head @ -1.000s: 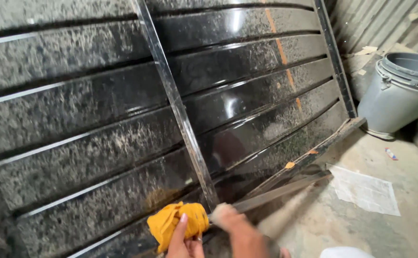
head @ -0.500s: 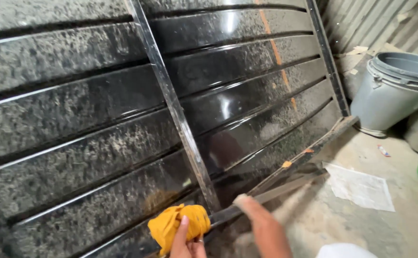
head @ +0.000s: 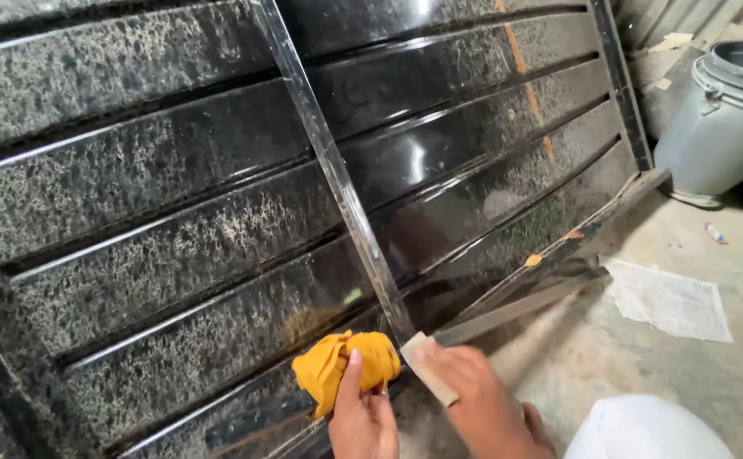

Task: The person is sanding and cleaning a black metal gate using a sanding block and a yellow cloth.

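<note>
A black metal gate panel [head: 218, 195] with horizontal slats, speckled with dust, leans in front of me. My left hand [head: 363, 416] presses a crumpled yellow cloth [head: 342, 365] against a lower slat, just left of the upright centre bar [head: 337, 178]. Right beside it, my right hand [head: 478, 399] grips a small tan rectangular block [head: 427, 367], which looks like a sanding pad, at the foot of that bar. The two hands almost touch.
A grey plastic bucket [head: 728, 119] stands at the right rear on the concrete floor [head: 626, 357]. A sheet of paper [head: 669, 297] lies near the gate's lower right corner. Something white [head: 643, 429] is at the bottom edge. Corrugated metal wall behind the bucket.
My right hand has drawn back left to the foot of the centre bar, the tan block now plainly seen in it. The left hand with the cloth stays at the same spot.
</note>
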